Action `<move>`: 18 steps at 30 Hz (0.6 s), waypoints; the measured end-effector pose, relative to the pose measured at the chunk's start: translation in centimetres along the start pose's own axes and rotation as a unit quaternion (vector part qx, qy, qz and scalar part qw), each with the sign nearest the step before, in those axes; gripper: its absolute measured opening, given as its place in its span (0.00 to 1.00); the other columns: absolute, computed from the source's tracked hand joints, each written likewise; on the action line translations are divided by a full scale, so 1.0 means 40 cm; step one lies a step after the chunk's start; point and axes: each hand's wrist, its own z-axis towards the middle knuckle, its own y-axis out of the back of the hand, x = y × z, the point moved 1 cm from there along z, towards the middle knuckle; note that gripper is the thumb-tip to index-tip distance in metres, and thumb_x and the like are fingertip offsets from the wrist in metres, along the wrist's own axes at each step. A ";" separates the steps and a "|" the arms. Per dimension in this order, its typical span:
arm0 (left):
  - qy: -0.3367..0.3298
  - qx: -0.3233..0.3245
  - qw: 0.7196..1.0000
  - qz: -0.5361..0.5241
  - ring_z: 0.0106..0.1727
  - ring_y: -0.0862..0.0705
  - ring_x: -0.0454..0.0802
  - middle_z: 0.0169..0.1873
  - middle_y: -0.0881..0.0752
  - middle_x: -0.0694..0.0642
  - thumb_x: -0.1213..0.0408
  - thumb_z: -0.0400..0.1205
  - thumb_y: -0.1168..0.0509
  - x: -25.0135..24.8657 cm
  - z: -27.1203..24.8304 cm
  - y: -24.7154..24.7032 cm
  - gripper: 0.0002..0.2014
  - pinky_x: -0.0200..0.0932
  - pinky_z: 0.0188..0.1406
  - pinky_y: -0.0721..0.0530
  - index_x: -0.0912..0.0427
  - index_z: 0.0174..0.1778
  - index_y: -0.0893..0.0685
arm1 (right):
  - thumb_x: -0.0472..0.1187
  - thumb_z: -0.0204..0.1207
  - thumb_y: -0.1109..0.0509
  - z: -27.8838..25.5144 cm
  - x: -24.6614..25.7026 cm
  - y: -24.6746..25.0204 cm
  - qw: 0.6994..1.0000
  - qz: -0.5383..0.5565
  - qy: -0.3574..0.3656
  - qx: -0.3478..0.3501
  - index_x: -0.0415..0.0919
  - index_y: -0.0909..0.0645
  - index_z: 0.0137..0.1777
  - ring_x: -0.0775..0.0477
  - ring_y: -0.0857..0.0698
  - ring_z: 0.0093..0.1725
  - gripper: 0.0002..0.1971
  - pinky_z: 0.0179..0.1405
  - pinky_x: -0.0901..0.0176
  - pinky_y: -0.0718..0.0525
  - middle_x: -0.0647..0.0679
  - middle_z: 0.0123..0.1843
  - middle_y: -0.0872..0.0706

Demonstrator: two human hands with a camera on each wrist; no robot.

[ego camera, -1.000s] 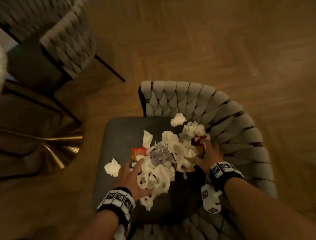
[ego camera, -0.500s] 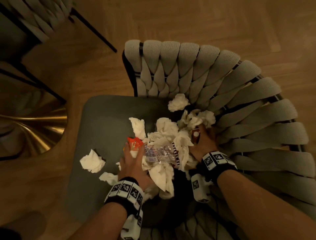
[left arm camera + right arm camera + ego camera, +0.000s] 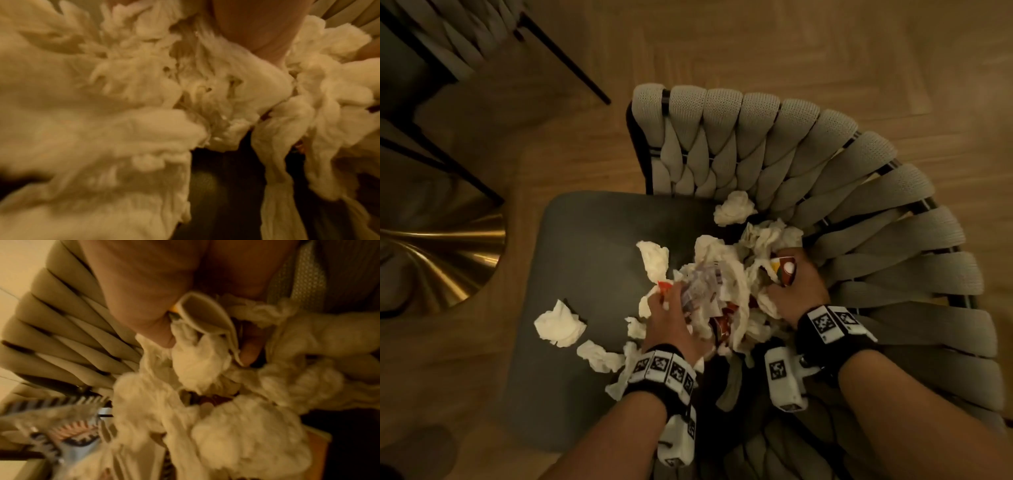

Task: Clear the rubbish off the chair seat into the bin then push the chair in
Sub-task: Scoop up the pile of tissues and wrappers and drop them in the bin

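No text can be read; the wrappers' (image 3: 705,291) print is too blurred.

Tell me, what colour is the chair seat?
Dark grey chair seat; the head view shows it best.

Warm, dim light falls on a wooden herringbone floor (image 3: 756,44), a second woven chair (image 3: 458,37) and a brass pedestal base (image 3: 441,260).

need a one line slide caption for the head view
Both hands, left hand and right hand, gather a pile of crumpled tissues and wrappers on the dark chair seat.
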 end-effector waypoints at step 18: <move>-0.042 -0.058 0.997 -0.035 0.35 0.23 0.51 0.32 0.22 0.52 0.68 0.70 0.35 0.101 -0.049 0.100 0.10 0.47 0.38 0.20 0.50 0.40 0.27 | 0.59 0.68 0.29 -0.035 0.103 -0.212 0.889 -0.390 0.152 0.187 0.69 0.54 0.77 0.28 0.50 0.82 0.44 0.76 0.24 0.39 0.47 0.85 0.58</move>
